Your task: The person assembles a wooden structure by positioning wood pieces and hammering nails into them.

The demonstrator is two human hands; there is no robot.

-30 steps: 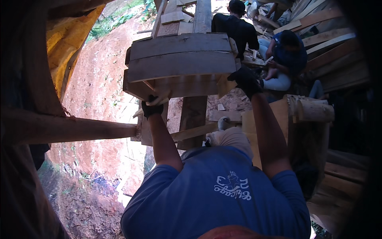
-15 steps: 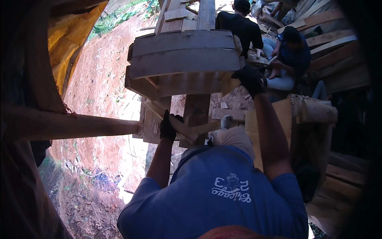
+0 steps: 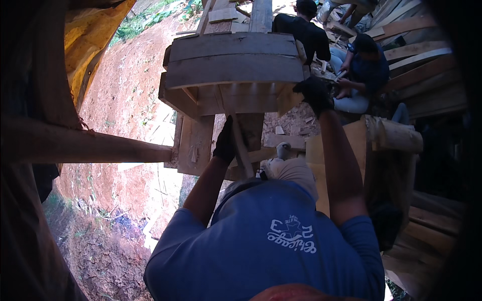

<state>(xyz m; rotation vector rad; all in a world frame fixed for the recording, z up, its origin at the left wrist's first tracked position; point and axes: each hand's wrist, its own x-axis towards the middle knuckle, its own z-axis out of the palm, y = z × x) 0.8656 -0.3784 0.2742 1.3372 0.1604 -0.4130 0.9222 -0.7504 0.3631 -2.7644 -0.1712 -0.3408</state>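
Slat-placing, apparently: the black-gloved left hand holds a wooden slat, fingers nearly straight, upper end at the wooden box's open side. The right hand touches the box's right end—finger closure indeterminable—and the next move calls for steadiness.

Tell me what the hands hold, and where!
Left hand: a wooden strip, near its middle. Right hand: at the right end of the wooden box; grip unclear.

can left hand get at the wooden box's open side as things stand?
Probably yes: the left hand looks close to the open side of the wooden box, nothing visible blocking it, though it seems occupied with a wooden strip.
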